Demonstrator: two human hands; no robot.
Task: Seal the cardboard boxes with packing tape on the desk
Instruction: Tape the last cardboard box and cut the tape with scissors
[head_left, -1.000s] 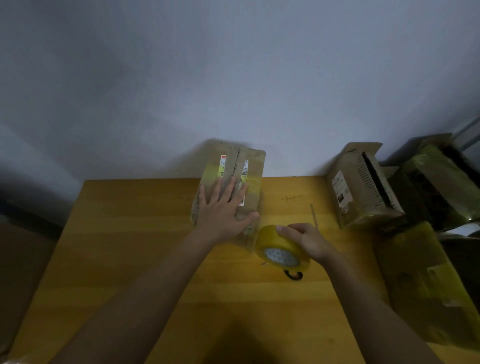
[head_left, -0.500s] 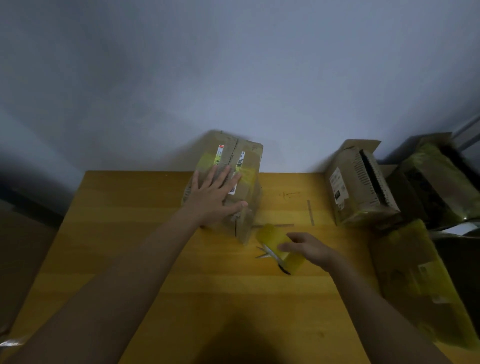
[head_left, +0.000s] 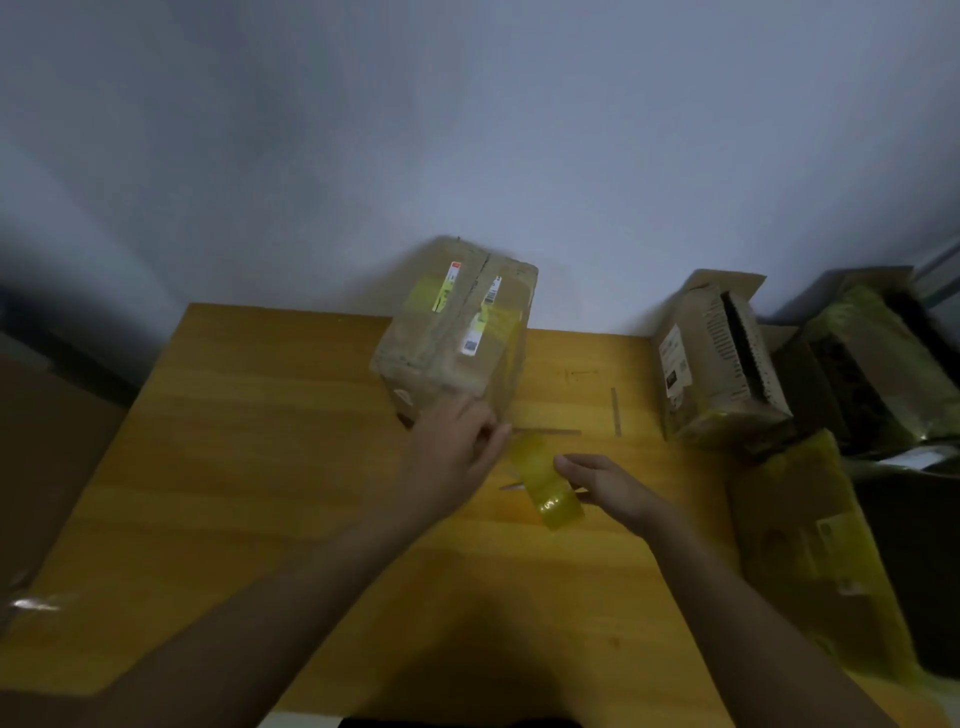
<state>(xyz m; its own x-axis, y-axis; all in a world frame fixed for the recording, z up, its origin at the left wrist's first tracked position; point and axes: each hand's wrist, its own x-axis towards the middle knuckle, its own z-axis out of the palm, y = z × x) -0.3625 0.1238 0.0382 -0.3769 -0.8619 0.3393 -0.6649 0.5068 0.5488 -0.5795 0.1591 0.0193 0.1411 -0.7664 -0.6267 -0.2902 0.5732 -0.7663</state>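
Observation:
A worn cardboard box (head_left: 457, 332) with labels and yellow tape patches stands at the back of the wooden desk (head_left: 249, 467), against the wall. My left hand (head_left: 457, 452) is off the box's top and sits at its near bottom corner, fingers curled toward the upper end of the yellow packing tape roll (head_left: 548, 488); motion blur hides the exact hold. My right hand (head_left: 608, 486) grips the roll from the right, just above the desk in front of the box.
An open-ended cardboard box (head_left: 722, 364) lies at the desk's right edge. More boxes wrapped in yellow tape (head_left: 810, 545) are piled beyond it. A thin metal tip (head_left: 511, 487) shows beside the roll. Brown cardboard (head_left: 47, 441) stands left of the desk.
My left hand slid off the top of the box, down to its near corner and the tape roll. The right hand turned the roll edge-on and kept it in front of the box.

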